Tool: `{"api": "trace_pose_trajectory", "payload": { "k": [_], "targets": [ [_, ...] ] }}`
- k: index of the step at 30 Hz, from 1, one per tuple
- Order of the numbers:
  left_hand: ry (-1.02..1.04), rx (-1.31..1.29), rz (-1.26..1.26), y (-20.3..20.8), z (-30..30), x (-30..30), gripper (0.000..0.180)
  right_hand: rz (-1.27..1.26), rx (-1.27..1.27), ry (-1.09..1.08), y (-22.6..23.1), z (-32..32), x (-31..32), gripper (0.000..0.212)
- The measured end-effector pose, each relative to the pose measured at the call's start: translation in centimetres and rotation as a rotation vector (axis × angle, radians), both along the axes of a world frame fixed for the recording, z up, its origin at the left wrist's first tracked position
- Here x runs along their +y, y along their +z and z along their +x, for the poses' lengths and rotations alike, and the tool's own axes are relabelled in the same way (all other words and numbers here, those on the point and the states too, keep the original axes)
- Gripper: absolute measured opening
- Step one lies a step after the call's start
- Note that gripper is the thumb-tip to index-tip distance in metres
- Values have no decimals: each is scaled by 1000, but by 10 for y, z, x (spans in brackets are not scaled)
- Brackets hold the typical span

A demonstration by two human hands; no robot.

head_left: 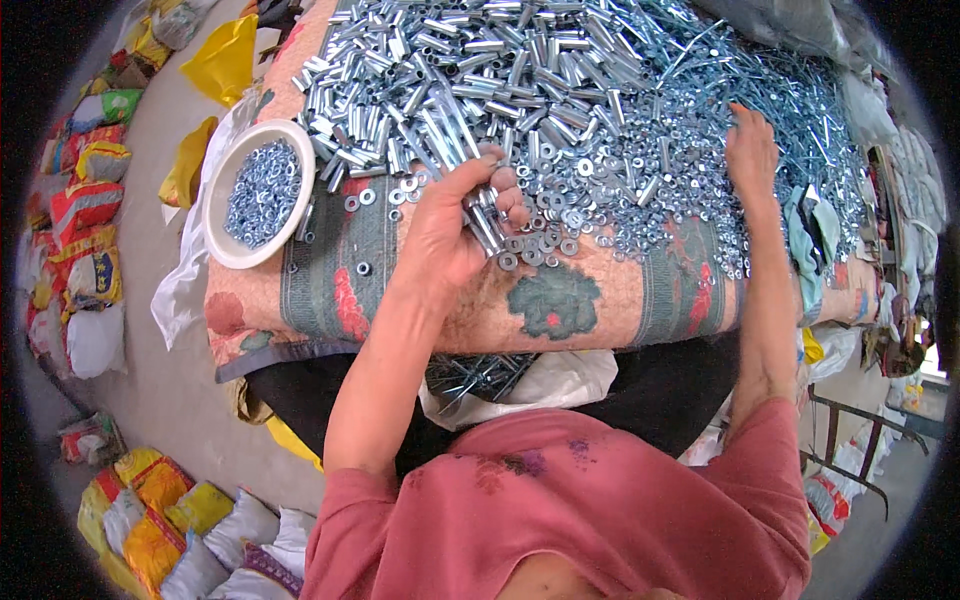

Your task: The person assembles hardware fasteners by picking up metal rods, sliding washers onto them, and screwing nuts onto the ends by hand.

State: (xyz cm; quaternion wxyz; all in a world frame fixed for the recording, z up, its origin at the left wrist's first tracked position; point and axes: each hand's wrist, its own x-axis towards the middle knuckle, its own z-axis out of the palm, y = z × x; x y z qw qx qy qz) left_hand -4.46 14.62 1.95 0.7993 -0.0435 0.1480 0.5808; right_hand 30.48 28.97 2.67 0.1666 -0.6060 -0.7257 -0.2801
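Note:
My left hand [450, 225] is closed around a bundle of several shiny metal rods with sleeves [452, 135]. The bundle slants through the fist, its lower ends showing below the fingers near the loose flat washers [550, 240]. Farther right, my right hand [752, 155] rests at the edge of a heap of long thin bolts [815, 120]. Its fingers are curled; what they hold, if anything, is hidden. Small nuts [690, 160] lie in a spread just left of that hand. Beyond my left hand is a large heap of short metal tubes [540, 70].
A white bowl [213, 215] of small metal rings stands at the table's left. A patterned quilt [620, 290] covers the table. A bag with more bolts [480, 378] lies at my lap. Stuffed bags [95, 200] line the left floor; a metal frame [870, 440] stands at right.

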Motion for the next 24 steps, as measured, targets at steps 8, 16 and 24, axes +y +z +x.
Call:
{"api": "trace_pose_trajectory", "payload": {
  "k": [8,16,24],
  "targets": [
    [54,2102,390,-9,21,46,25,-303,-93,-57,2,18,18,23],
    [12,2125,417,-12,14,55,19,-306,114,-344,50,-5,-42,28],
    [-63,711,23,-5,-5,16,18,-830,1104,269,28,-121,-162,30]
  ]
}}
